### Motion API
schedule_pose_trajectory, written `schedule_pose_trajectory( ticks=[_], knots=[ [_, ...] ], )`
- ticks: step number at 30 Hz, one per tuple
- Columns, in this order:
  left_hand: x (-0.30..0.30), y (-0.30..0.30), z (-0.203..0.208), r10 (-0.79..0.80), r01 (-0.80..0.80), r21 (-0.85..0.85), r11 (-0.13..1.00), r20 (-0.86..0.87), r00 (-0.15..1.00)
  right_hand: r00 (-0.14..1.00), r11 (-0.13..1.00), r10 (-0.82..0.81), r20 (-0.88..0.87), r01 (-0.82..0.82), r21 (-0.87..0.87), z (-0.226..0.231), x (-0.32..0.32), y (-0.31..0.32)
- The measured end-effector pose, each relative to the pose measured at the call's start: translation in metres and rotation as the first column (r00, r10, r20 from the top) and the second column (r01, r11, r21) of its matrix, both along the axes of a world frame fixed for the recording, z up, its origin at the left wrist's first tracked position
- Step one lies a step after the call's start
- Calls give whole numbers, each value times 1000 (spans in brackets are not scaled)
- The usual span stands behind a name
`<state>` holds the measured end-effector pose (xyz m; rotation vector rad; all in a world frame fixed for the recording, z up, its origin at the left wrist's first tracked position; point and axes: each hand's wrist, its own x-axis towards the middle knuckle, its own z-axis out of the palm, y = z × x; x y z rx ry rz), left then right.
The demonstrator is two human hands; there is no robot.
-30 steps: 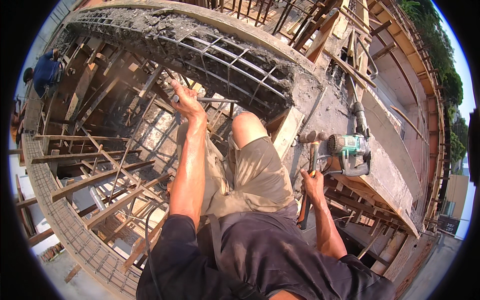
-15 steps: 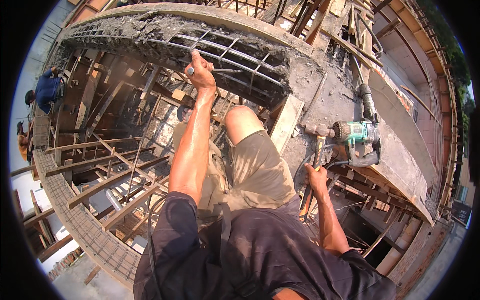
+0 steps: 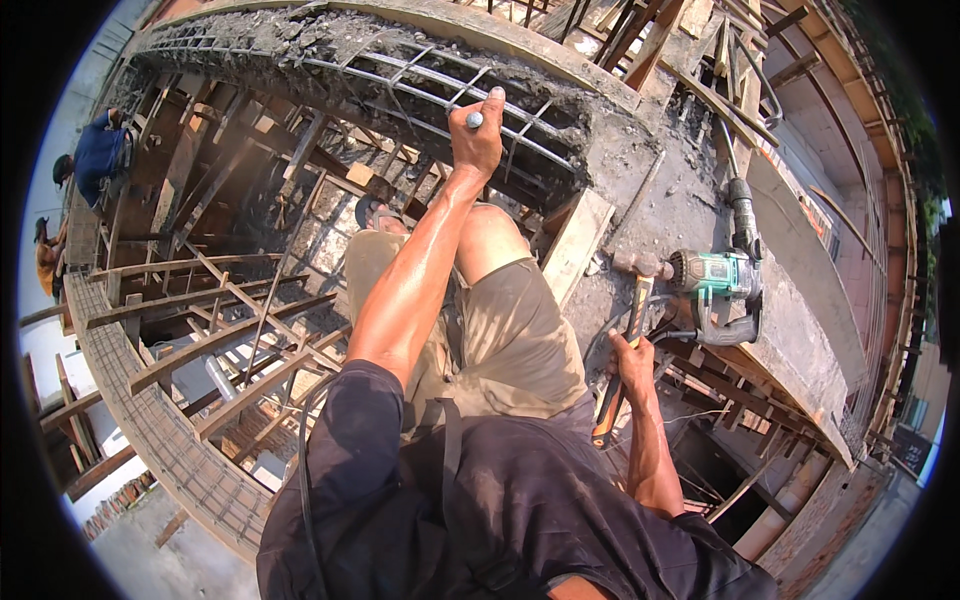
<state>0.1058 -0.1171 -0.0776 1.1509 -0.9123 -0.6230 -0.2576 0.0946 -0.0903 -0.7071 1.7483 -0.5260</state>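
My left hand is closed around a steel chisel, whose round struck end points up toward me. It is over the exposed rebar grid of a broken-out concrete beam; the chisel's lower end is hidden by the hand. At the right, my right hand grips a hammer by its black and orange handle, head pointing away from me. Just beyond the hammer head lies a teal demolition hammer with a long bit, on the rubble-strewn concrete.
Wooden planks and props criss-cross a deep opening on the left. A curved strip of rebar mesh runs along the lower left. One worker in blue is at the far left, another in orange. Someone in a cap is below my left forearm.
My left hand has moved right along the rebar with the chisel. The right hand with the hammer has barely shifted. The capped person below shows more now.
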Motion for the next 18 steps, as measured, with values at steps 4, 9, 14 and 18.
schedule_pose_trajectory(
  ticks=[4, 9, 14, 18],
  knots=[
    [-2, -4, 5, -213, 196, 101, 976, 207, 955, 960, 970, 206, -190, -226, -88, 13, -14, -6],
    [-1, -21, 6, -361, 312, 191, 931, 347, 866, 942, 926, 310, -128, -330, -183, 101, 40, -14],
    [5, -27, 19, -394, 343, 204, 917, 337, 855, 959, 789, 282, 28, -215, -575, 181, 111, -48],
    [10, -30, 24, -510, 397, 347, 850, 349, 786, 937, 522, 339, 84, -113, -845, 204, 163, -96]
  ],
)
